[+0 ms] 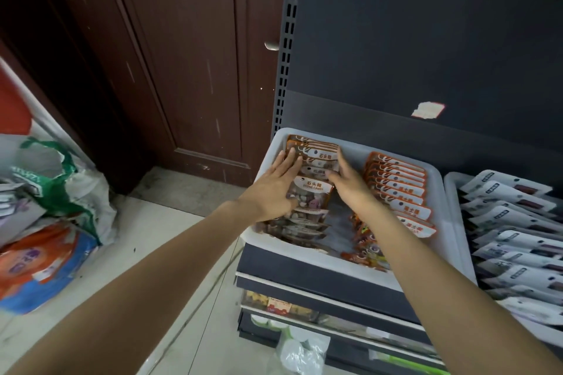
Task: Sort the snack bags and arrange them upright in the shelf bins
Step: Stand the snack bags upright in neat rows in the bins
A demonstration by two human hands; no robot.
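A white shelf bin [275,143] holds two rows of orange-and-white snack bags. The left row of stone candy bags [310,189] leans back, with clear windows showing candies. My left hand [275,189] lies flat with straight fingers against the left side of this row. My right hand [350,179] presses its right side, fingers extended toward the back bags. The right row of orange bags [399,189] stands apart from both hands.
A second white bin [451,189] at the right holds several white-and-purple bags [515,240]. Lower shelves [304,286] carry other goods. Plastic sacks [54,192] lie on the floor at the left, in front of a brown door [182,70].
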